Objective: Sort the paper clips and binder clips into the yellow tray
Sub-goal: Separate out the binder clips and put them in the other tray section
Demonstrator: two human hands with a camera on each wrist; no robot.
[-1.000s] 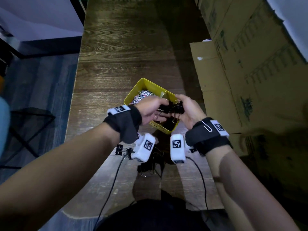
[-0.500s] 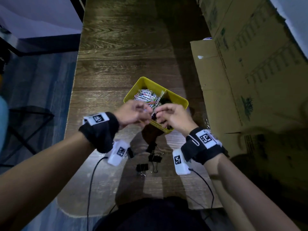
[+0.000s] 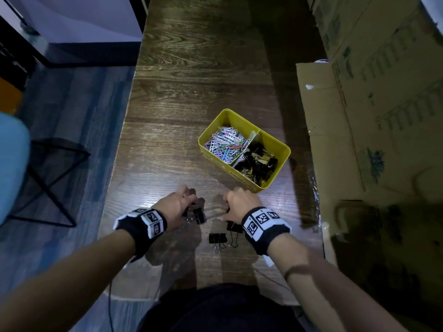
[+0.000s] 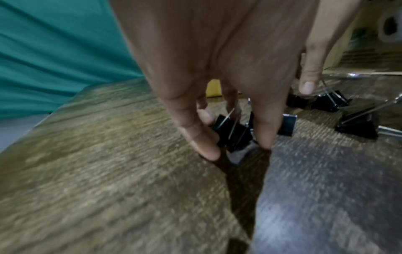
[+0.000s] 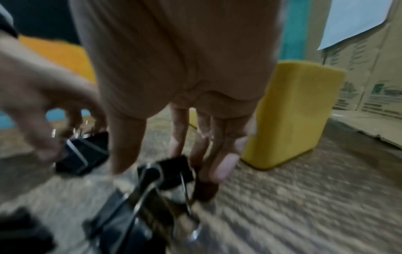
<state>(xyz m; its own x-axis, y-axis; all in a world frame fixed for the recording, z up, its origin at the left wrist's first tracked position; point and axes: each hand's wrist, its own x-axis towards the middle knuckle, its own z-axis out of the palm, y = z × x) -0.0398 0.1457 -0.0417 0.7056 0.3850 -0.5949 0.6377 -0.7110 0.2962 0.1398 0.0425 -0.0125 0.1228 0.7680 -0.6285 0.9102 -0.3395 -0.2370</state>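
The yellow tray (image 3: 275, 146) stands on the wooden table, with coloured paper clips (image 3: 225, 143) in its left compartment and black binder clips (image 3: 257, 164) in its right one. My left hand (image 3: 191, 202) is down on the table in front of the tray. Its fingertips (image 4: 205, 147) grip a black binder clip (image 4: 232, 135). My right hand (image 3: 231, 200) reaches down beside it. Its fingers (image 5: 224, 163) touch another binder clip (image 5: 176, 169), with the thumb still apart from it; this view is blurred. Two loose binder clips (image 3: 217, 238) lie near my right wrist.
Cardboard boxes (image 3: 374, 111) line the table's right edge, close to the tray. The table's left edge (image 3: 119, 149) drops to the floor, where a teal seat (image 3: 12, 164) and a black frame stand. Cables hang from my wrists at the near edge.
Both hands have left the tray's binder clip compartment and come back toward me, down onto the loose binder clips. The tray's contents are now uncovered.
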